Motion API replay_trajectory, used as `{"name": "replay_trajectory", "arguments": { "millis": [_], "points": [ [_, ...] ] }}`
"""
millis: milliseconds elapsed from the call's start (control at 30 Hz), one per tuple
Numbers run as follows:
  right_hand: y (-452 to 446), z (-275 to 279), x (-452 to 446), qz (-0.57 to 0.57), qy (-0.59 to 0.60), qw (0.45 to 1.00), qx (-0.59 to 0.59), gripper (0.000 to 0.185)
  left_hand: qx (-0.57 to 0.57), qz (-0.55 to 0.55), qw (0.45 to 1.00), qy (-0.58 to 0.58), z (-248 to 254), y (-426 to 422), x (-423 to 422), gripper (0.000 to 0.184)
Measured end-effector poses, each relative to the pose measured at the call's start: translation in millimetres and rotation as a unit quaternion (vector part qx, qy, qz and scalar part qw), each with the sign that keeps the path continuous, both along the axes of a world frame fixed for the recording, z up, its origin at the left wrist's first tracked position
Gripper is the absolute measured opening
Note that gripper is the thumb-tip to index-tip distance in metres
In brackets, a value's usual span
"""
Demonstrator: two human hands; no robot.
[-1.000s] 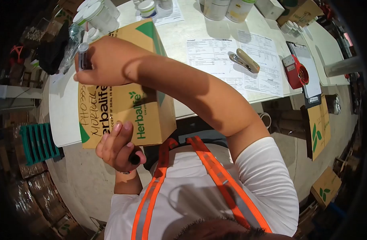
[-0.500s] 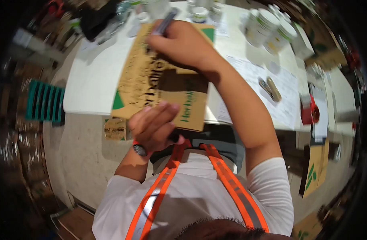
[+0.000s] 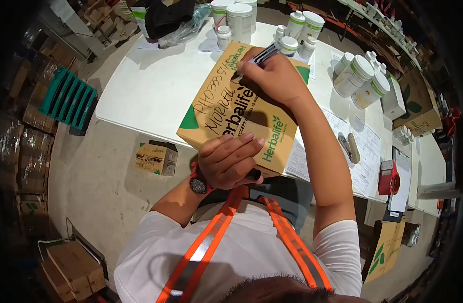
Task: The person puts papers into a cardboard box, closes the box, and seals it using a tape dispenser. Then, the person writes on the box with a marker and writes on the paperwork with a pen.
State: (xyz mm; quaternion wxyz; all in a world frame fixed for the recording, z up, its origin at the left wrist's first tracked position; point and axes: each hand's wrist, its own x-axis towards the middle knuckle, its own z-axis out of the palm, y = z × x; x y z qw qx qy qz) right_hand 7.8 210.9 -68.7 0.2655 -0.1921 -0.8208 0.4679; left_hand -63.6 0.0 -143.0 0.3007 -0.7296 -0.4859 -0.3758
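A cardboard box [image 3: 287, 132] with green and black print lies on the white table [image 3: 135, 96], handwriting across its top. My right hand [image 3: 274, 76] is closed round a marker [image 3: 265, 53], its tip at the box's far part by the handwriting. My left hand [image 3: 231, 160] rests at the near edge of the box, fingers curled, with a small black cap [image 3: 254, 174] held in it. A dark watch [image 3: 197, 186] is on the left wrist.
White tubs [image 3: 240, 22] and bottles [image 3: 295, 24] stand behind the box, more tubs [image 3: 355, 76] at the right. Papers, a box cutter [image 3: 352, 148], a red tape dispenser [image 3: 388, 178] and a clipboard lie rightward. A green crate [image 3: 67, 98] and boxes are beyond the table's left side.
The view has shifted, so the box and both hands appear farther right. My right hand has moved along the box, and more handwriting shows. Both hands keep their hold on marker and cap.
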Motion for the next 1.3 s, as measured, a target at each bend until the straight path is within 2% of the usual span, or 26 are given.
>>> {"name": "replay_trajectory", "arguments": {
  "millis": [33, 133, 233, 333, 467, 567, 667, 767, 867, 967, 1300],
  "points": [
    [0, 0, 0, 0.016, 0.0, 1.0, 0.009, 0.027, 0.002, -0.001, 1.0, 0.001, 0, 0, 0, 0.036],
    [1, -2, -2, -0.02, 0.001, 0.998, -0.059, 0.027, 0.008, 0.003, 1.0, 0.004, 0, 1, 0, 0.036],
    [0, 0, -2, 0.003, 0.0, 1.0, 0.003, 0.026, 0.014, 0.006, 1.0, 0.003, -5, 1, 0, 0.036],
    [7, -1, -1, -0.035, -0.027, 0.999, 0.014, 0.024, 0.018, 0.007, 1.0, 0.005, -6, 3, 0, 0.035],
    [4, -4, -3, -0.018, 0.042, 0.996, -0.073, 0.023, 0.021, 0.011, 1.0, 0.006, -7, 3, 1, 0.035],
    [4, -5, -4, -0.012, 0.012, 1.0, 0.013, 0.024, 0.023, 0.011, 1.0, 0.007, -7, 3, 1, 0.035],
    [9, -7, -3, -0.031, -0.01, 0.999, 0.006, 0.026, 0.021, 0.011, 1.0, 0.006, -7, 2, 1, 0.035],
    [5, -1, -4, -0.059, -0.003, 0.997, 0.056, 0.026, 0.017, 0.01, 1.0, 0.004, -6, 2, 1, 0.035],
    [12, -7, -5, -0.072, -0.002, 0.997, 0.038, 0.027, 0.024, 0.012, 1.0, 0.009, -6, 3, 1, 0.035],
    [12, -10, -9, -0.035, 0.008, 0.999, 0.039, 0.027, 0.018, 0.014, 1.0, 0.005, -6, 2, 1, 0.036],
    [13, -1, -6, -0.117, -0.013, 0.993, 0.033, 0.029, 0.026, 0.01, 1.0, 0.0, -7, 2, 1, 0.036]
  ]
}}
